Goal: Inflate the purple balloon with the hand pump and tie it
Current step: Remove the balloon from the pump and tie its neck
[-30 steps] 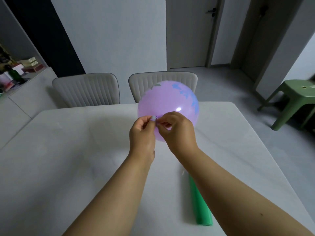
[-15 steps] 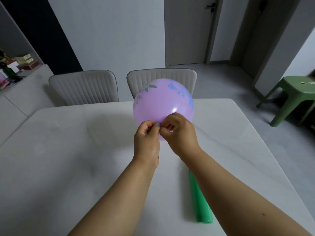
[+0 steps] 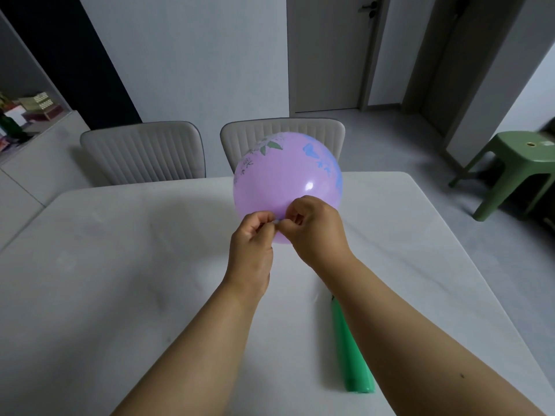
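Observation:
The purple balloon is inflated and round, printed with flowers and blue butterflies, and floats above the white table in front of me. My left hand and my right hand meet at its lower near side, both pinching the small neck between fingertips. The neck itself is mostly hidden by my fingers. The green hand pump lies flat on the table under my right forearm, pointing away from me.
Two beige ribbed chairs stand at the table's far edge. A green plastic stool is on the floor to the right. A sideboard with boxes runs along the left wall. Closed doors are behind.
Both hands and the balloon have shifted slightly left and lower in view. The balloon has turned a little, showing more of the flower print. The pump has stayed put.

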`<state>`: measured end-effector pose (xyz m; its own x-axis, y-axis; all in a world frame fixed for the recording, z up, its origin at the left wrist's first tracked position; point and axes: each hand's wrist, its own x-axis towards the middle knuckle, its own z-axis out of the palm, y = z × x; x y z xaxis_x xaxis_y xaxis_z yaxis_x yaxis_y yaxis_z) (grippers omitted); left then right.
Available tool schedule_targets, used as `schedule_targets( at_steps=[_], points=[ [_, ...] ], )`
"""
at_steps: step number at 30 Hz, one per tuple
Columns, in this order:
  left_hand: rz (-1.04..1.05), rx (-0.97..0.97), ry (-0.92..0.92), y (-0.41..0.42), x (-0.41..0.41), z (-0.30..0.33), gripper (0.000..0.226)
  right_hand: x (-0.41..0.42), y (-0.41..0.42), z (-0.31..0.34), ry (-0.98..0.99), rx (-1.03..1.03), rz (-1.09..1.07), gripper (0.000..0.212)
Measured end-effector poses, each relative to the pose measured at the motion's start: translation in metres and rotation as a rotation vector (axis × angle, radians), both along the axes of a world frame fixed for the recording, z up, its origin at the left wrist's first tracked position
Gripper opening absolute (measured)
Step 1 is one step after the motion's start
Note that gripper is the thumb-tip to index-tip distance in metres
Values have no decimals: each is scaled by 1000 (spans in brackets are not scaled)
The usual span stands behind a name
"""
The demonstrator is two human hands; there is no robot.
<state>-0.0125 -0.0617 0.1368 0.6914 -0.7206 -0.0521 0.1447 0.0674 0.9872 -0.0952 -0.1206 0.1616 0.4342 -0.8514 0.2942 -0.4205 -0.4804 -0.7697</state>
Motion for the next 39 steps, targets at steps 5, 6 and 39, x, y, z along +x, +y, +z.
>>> schedule_targets(
  at_steps=[5,6,39],
  points=[
    [-44,15,-95,1,4,0,18,0,2,-4,-53,-11,-6,15],
    [-45,12,-101,1,5,-1,17,1,2,-5,-72,-5,-9,15],
    [-1,245,-86,8,14,10,15,4,-5,-43,-84,-359,64,6]
  ],
)
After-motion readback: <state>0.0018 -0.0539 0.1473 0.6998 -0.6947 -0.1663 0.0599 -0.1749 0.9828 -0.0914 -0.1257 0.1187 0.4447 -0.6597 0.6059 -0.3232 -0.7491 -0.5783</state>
